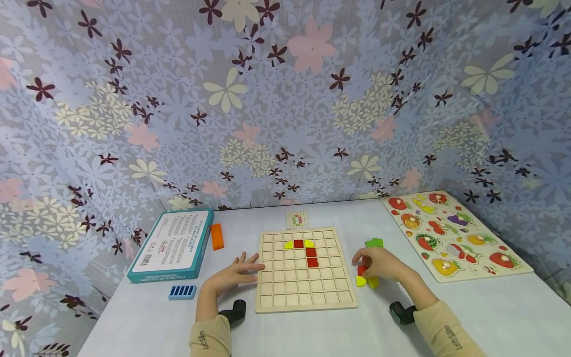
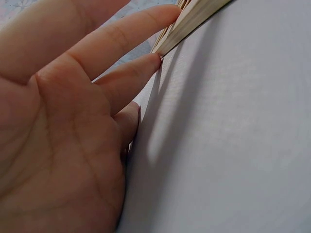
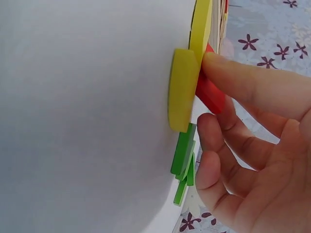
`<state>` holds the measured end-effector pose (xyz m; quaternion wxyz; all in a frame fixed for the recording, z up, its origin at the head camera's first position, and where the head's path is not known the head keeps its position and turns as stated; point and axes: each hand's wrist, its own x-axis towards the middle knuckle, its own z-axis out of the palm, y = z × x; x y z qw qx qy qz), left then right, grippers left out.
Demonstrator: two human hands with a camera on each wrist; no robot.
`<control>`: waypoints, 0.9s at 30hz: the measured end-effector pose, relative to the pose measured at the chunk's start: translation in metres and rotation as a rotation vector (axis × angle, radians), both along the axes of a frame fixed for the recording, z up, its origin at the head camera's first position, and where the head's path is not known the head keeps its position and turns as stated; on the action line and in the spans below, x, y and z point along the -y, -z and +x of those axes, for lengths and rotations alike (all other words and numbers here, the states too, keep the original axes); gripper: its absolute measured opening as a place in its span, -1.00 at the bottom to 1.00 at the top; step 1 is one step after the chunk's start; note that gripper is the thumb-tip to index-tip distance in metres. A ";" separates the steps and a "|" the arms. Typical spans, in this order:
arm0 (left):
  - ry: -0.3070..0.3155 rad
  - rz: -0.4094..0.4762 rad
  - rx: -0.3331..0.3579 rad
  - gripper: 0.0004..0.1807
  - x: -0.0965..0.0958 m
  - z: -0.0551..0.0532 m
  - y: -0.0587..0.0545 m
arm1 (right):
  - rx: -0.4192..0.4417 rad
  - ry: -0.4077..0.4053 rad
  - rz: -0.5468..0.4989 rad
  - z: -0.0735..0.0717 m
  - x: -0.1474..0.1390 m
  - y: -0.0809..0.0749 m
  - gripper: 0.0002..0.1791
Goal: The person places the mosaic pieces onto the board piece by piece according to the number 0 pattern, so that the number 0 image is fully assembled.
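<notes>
A wooden grid board lies between the hands. Several red squares sit in its cells, along with yellow rounded pieces in the same upper part. With fingers spread and nearly straight, my left hand touches the board's left edge; in the left wrist view its fingertips meet the wooden side. Right of the board, my right hand pinches a red block between thumb and finger. Loose yellow pieces lie right beside that block, and green pieces are just beyond the hand.
Behind the board is a small pattern card. To the left are a teal-edged box, an orange block and a blue slotted piece. A fruit puzzle board lies at the right. Patterned cloth hangs behind the table.
</notes>
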<state>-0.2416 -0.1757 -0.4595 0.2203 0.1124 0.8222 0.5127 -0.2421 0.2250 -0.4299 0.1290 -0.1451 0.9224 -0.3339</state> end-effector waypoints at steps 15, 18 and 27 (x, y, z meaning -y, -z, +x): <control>-0.003 -0.003 0.004 -0.56 0.000 0.001 -0.001 | -0.034 0.045 0.015 -0.006 0.004 -0.001 -0.70; -0.007 -0.004 0.007 -0.56 0.000 0.000 -0.001 | -0.061 0.057 0.014 -0.007 0.006 -0.001 -0.70; -0.008 -0.002 0.008 -0.57 0.000 0.000 -0.001 | -0.133 0.105 0.026 -0.005 0.016 -0.003 -0.69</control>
